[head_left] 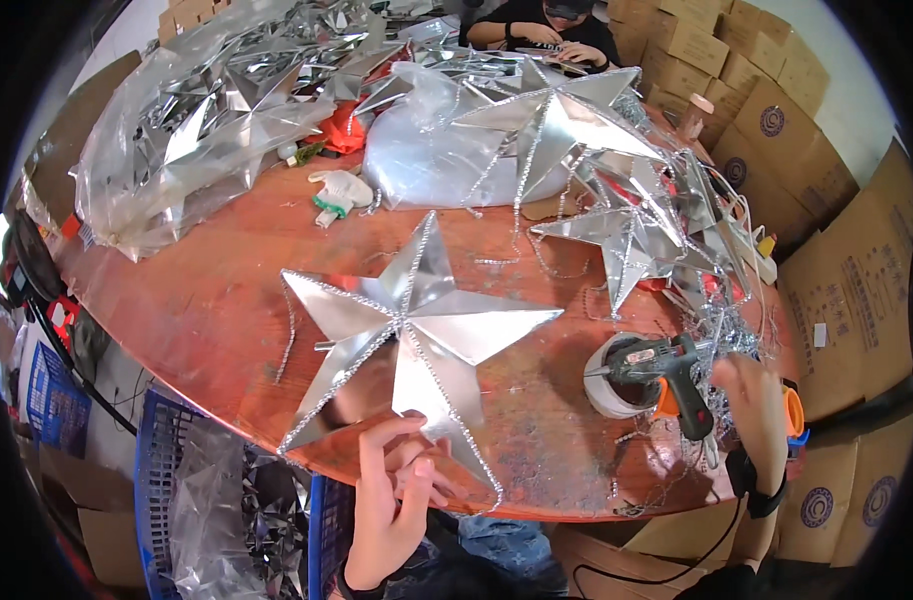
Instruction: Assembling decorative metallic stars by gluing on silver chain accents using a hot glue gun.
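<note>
A large silver five-pointed star (446, 330) lies on the red table in front of me, with beaded silver trim along its ridges. A loose strand of trim hangs off its left point. My left hand (391, 500) is at the star's lower edge, fingers apart, the fingertips touching the notch between its two lower points. On the right, my right hand (751, 395) is over a heap of silver bead trim (726, 335), beside a dark green hot glue gun (681, 380). Its fingers are bent and blurred; whether they hold trim is unclear. The glue gun rests on a round white container (608, 385).
More silver stars (576, 110) are stacked at the back right beside a clear plastic bag (406, 150). A large bag of stars (191, 150) lies at the left. A white glove (341, 190) is mid-table. A blue crate (156, 480) stands below left; cardboard boxes (846, 290) line the right. Another person (546, 35) sits opposite.
</note>
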